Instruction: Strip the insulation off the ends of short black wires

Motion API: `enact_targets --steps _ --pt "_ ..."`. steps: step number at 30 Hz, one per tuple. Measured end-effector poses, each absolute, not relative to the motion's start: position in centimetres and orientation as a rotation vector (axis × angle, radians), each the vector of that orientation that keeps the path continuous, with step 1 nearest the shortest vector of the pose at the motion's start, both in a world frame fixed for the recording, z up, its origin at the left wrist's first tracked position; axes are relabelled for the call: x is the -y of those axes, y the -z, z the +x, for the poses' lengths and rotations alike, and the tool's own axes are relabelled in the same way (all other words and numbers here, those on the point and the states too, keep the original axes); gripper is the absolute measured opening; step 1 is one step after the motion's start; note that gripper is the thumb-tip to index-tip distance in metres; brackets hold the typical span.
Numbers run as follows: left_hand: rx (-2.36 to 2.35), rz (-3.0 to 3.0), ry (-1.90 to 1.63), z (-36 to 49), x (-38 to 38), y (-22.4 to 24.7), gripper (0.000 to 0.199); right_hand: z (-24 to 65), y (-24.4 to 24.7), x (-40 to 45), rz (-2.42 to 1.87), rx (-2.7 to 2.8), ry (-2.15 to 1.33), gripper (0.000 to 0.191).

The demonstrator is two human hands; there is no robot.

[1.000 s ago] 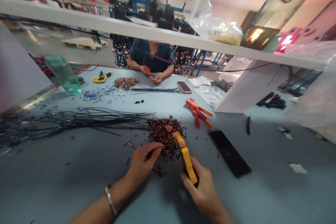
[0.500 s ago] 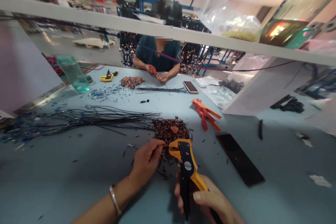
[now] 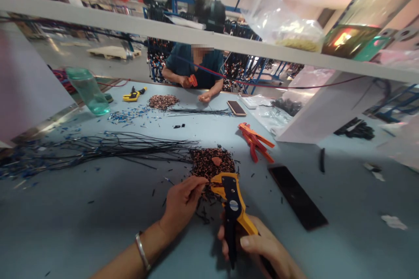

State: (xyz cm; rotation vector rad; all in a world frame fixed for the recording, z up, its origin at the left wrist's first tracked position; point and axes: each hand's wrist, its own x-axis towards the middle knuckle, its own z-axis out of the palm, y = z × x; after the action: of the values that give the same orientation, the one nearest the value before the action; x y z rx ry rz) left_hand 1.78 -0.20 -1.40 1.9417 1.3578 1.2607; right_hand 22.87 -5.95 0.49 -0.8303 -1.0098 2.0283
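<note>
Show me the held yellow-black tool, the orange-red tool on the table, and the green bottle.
Held yellow-black tool [image 3: 233,205], head view: round label.
Orange-red tool [image 3: 252,150], head view: red handle.
Green bottle [image 3: 90,93], head view: its side.

No text, brand, number or sign is legible. The tool, toward the desk's near edge, bears a round label; print too small to read.

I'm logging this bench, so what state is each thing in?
Left hand: fingertips pinched together
Right hand: closed around the held tool
Held tool: handles apart
Red-orange tool: lying down, handles apart
Near phone: flat, screen dark
Far phone: lying flat
Black wires: loosely bunched, lying flat
Clippings: heaped
Far yellow tool: lying down
</note>
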Motion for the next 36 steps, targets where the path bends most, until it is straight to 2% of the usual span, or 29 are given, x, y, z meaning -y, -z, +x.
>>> enact_targets --steps 36 --pt "-1.295 2.000 -1.222 1.86 0.59 1.23 0.019 22.94 -0.38 5.90 -0.876 1.063 -2.070 0.037"
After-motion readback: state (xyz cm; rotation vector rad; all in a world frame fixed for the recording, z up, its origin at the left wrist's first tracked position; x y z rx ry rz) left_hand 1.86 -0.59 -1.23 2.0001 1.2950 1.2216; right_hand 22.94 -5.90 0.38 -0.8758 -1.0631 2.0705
